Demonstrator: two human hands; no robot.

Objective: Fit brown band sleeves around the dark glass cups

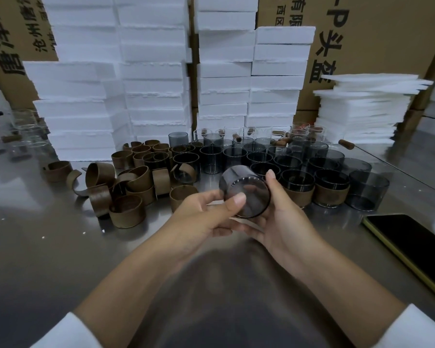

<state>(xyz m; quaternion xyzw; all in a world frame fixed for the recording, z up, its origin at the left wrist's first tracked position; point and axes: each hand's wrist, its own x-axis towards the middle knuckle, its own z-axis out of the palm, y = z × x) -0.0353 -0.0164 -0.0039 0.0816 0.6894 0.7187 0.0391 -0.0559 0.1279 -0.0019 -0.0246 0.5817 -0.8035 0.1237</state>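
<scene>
Above the steel table (60, 247) at centre, the left hand (201, 217) and right hand (286, 217) are both gripping a dark cup (254, 197), tipped sideways, base facing the camera, long axis pointing toward 11 o'clock. Brown bands (126, 187) are lying at 9 o'clock.

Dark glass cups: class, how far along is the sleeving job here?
Early. Done: at least two sleeved cups stand front right. In hand: the left hand and right hand hold one bare cup, tilted, no sleeve on it. Remaining: rows of bare cups behind, and a pile of loose brown sleeves on the left.
</scene>
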